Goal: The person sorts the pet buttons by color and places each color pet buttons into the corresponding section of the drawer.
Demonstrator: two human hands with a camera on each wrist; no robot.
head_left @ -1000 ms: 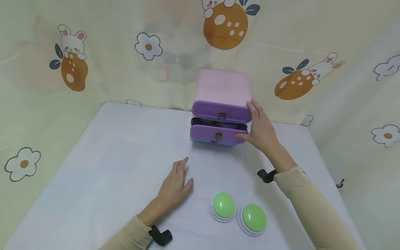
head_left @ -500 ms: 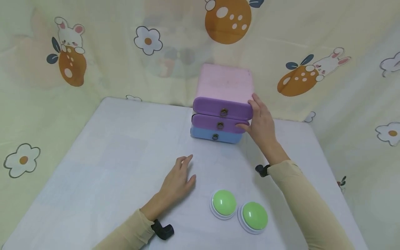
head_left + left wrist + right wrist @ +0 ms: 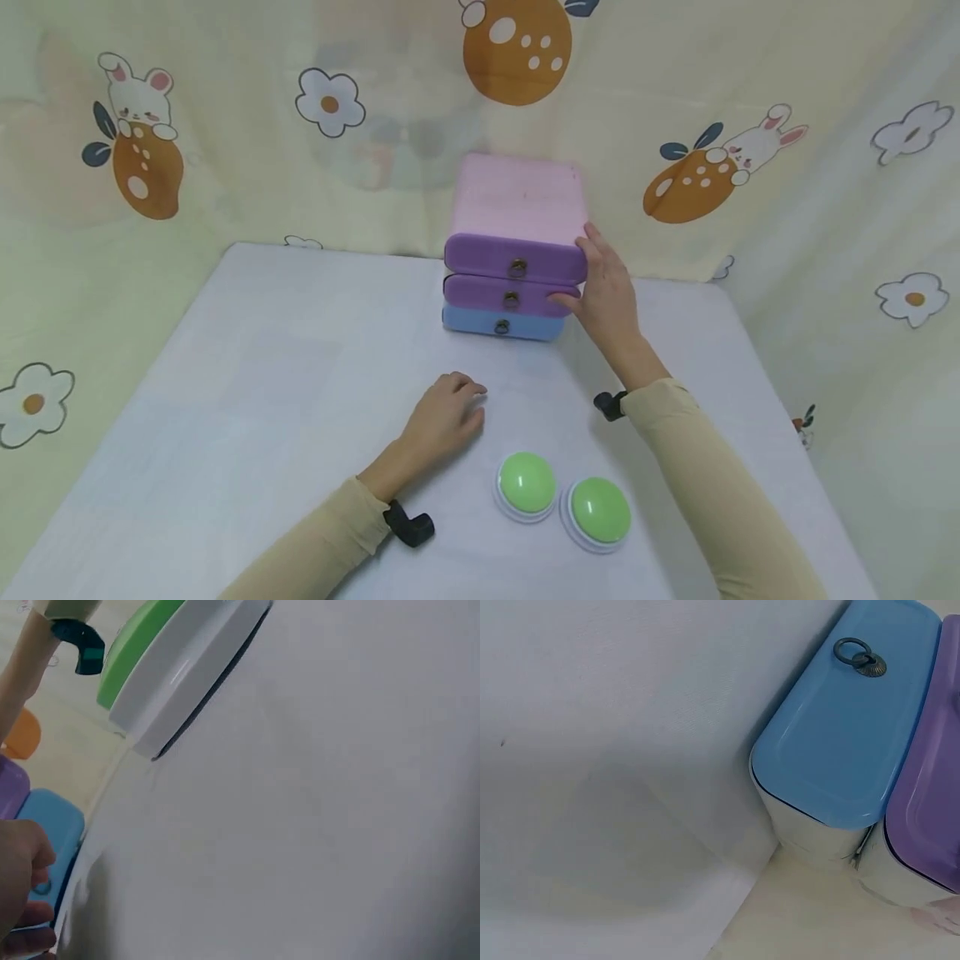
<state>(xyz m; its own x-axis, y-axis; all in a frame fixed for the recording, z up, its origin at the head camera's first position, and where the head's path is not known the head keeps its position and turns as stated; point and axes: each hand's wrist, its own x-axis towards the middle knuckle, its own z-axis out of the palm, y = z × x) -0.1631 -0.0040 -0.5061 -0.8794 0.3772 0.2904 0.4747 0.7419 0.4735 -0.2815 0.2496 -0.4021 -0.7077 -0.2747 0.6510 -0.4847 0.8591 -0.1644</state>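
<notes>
Drawer box (image 3: 517, 198) on table (image 3: 277, 350), two domes (image 3: 527, 482) before it

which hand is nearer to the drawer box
Right. The right hand touches the drawer box at its front right edge; the left hand is apart from it, lower in the head view.

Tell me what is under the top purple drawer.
Under it: the middle purple drawer, then the blue drawer, on the white tabletop. Both look closed, hiding any contents; the right hand partly covers the middle one.
</notes>
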